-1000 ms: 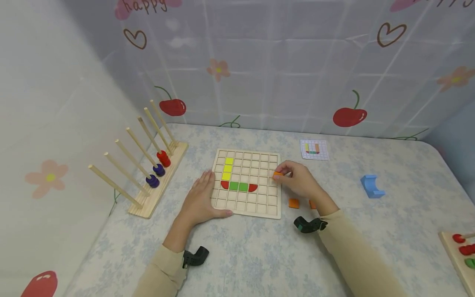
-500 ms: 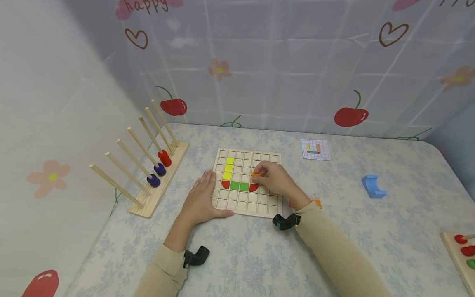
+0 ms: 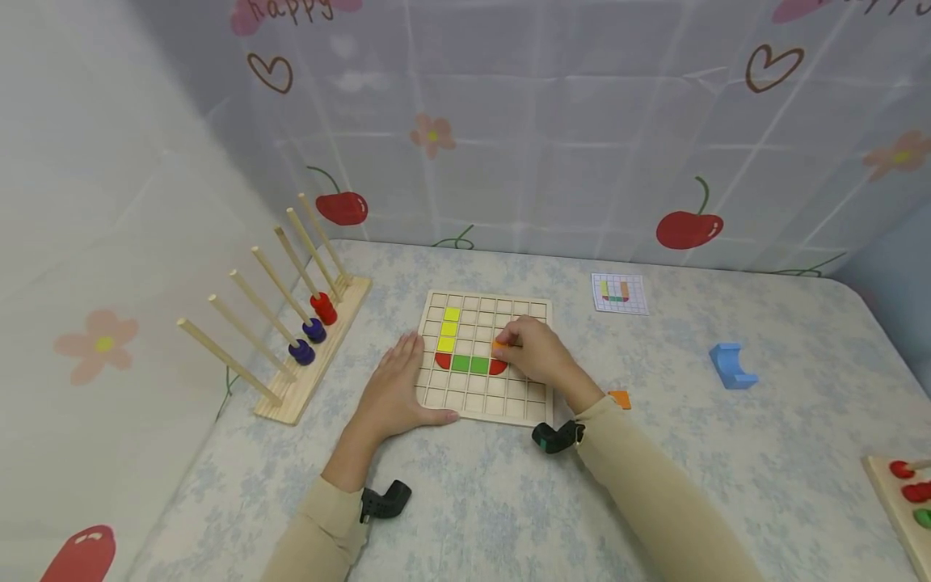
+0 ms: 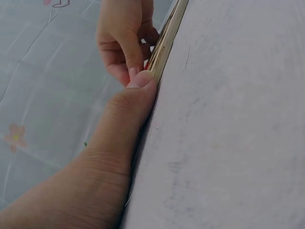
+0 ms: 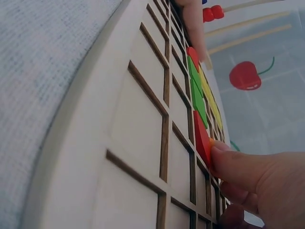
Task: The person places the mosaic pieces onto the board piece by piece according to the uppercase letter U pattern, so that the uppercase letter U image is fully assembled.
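Note:
A wooden grid board (image 3: 486, 406) lies on the table in the head view. Set in it are three yellow squares (image 3: 448, 330), two green squares (image 3: 469, 364), and red quarter-round tiles (image 3: 444, 360) at both ends of the green. My right hand (image 3: 537, 352) pinches an orange square tile (image 3: 499, 345) between thumb and fingers, at the cell just above the right red tile (image 5: 202, 140). Its thumb hides most of the tile in the right wrist view. My left hand (image 3: 398, 384) lies along the board's left edge, thumb at the front left corner, fingers fairly straight.
Right of the board lies another orange tile (image 3: 620, 399), partly beside my sleeve. A small pattern card (image 3: 620, 293) lies behind it. A blue curved block (image 3: 730, 366) sits farther right. A wooden peg stand (image 3: 311, 388) with rings stands left; another bead board (image 3: 902, 509) shows at the right edge.
My right hand has moved left, carrying the orange tile from the board's right edge to the cell above the red tile, then lowered slightly. My left hand has stayed put.

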Tool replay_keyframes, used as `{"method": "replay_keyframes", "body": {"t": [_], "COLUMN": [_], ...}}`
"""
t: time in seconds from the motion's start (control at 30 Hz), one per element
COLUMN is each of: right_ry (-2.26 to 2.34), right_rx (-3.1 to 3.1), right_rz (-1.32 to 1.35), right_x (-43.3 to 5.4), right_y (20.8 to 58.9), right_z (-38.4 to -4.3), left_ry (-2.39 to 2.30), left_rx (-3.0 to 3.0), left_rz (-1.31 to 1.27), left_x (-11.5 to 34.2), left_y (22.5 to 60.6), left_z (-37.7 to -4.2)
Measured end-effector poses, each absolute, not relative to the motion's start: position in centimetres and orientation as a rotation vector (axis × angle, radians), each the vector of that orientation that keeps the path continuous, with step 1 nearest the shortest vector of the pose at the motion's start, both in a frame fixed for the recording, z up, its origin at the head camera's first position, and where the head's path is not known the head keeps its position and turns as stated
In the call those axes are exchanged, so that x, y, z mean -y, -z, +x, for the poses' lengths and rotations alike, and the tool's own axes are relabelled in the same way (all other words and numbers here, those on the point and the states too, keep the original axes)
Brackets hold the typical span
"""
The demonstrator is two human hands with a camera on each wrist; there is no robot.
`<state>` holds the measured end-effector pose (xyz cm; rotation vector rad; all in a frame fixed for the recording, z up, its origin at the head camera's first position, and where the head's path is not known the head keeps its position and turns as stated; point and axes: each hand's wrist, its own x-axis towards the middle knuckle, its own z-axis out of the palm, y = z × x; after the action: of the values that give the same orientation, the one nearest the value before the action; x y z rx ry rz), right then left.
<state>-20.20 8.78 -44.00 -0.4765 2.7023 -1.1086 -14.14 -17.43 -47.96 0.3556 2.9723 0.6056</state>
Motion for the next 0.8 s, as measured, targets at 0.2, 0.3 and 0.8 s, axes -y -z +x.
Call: {"method": "replay_keyframes", "body": {"t": [0.2,0.3,0.8], "right_ry": [1.058,1.045,1.025], "right_rx": [-2.695,-2.69,-2.692], "right_rz": [-0.508,-0.516,-0.465], "right_x": [-9.0,-9.4,-15.8], "right_y": [43.8,43.7,41.7], "right_z": [-20.1,-19.9,-16.8], "left_ry": [-0.617,-0.624,-0.606], "left_rx": [-2.976,-2.978,-2.985], "left_rz": [0.353,0.355,0.36], "left_x": [17.4,17.4,17.4], "left_y": [48.1,48.0,47.7], "left_z": [-14.2,-14.1,-14.0]}}
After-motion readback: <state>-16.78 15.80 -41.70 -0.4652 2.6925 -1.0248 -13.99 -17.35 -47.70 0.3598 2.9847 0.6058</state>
